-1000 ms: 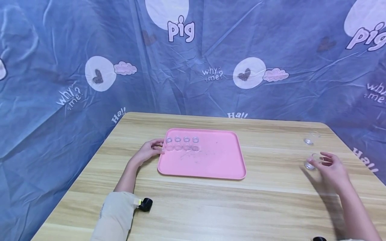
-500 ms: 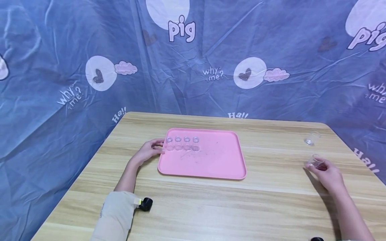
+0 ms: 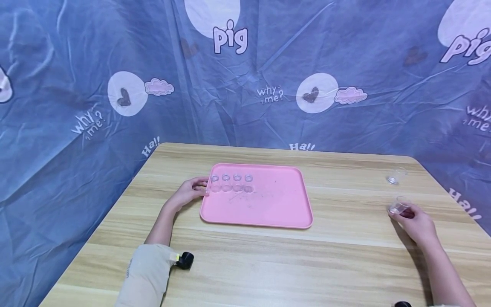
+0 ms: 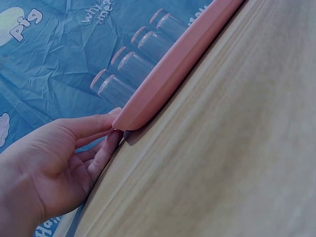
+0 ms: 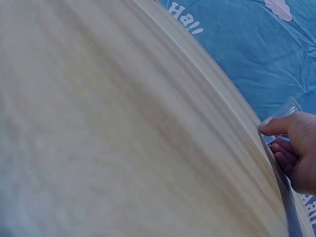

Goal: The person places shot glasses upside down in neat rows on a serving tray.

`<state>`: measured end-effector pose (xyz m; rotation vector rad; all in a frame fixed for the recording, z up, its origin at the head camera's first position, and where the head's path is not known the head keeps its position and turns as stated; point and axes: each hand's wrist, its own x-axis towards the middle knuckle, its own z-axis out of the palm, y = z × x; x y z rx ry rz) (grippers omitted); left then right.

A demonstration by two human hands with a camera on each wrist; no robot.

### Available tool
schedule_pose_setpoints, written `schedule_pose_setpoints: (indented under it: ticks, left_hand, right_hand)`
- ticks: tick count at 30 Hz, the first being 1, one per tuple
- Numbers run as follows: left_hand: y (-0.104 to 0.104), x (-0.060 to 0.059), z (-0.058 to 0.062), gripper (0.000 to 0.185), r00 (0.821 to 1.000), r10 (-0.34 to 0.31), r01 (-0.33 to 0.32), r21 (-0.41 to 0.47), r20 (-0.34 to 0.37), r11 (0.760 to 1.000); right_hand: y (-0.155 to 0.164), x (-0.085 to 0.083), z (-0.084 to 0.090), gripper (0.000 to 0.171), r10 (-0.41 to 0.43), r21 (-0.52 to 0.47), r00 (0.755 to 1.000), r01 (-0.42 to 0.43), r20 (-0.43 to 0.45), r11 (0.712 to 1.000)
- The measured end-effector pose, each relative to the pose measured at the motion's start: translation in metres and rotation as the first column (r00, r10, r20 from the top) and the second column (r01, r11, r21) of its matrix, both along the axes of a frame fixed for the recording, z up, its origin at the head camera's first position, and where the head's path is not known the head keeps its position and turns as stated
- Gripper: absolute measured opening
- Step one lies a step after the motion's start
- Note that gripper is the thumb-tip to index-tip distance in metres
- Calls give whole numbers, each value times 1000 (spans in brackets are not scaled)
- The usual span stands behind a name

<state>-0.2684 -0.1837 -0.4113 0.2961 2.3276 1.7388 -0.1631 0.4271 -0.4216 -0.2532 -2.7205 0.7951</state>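
Note:
At the left end of the pink tray (image 3: 284,204), my left hand (image 3: 188,192) pinches the rim between thumb and fingers; the left wrist view shows this grip (image 4: 59,158) from the side. Several small clear glasses (image 4: 133,66) stand upside down in a row on the tray's left half, their thick bases up. Over on the right of the table, my right hand (image 3: 418,224) holds a clear glass (image 3: 400,204), thumb at its near side low down. The right wrist view shows that glass (image 5: 291,107) partly hidden behind the fingers.
Another clear glass (image 3: 396,175) stands upright farther back, behind the held one. The wooden table (image 3: 291,273) ends at a blue patterned curtain (image 3: 230,106) along the back and sides. A black wrist camera (image 3: 185,260) sits by the left sleeve.
My right hand has come down and closer round the near right glass, its fingers now holding it low. The left hand and the tray have stayed in place.

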Motion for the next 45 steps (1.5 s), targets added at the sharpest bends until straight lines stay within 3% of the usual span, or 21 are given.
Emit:
schedule_pose_setpoints:
  ticks: [8,19,26,34,40,45]
  left_hand:
    - [-4,-8,-14,55,1000,9,-9,-19,-22,1000]
    - [-4,-6,-14,55,1000,17,-17,-24,-25,1000]
    - [-4,-6,-15,55,999,9,-10,-20,-33,1000]
    - [4,8,9,53,1000,-7,7,-11,-14,1000]
    - [-3,-6,-11,56,1000,10,-10,-9,-4,1000]
    - [-4,-7,-15,56,1000,17,-18,-32,-25,999]
  right_hand:
    - [1,-1,0,35,0,14,1000,0,-3,1000]
    - [-8,-5,12,38,35,-22,999,-35,10,999]
    - [-28,-11,26,34,94,-76,993,-99,-67,992]
    - [-50,-21,39,35,168,-36,982,-171,-83,985]
    - [-68,-27,46,36,216,-57,972,-222,-96,973]
    - [-82,-33,48,34,259,-73,958,-268,-120,961]
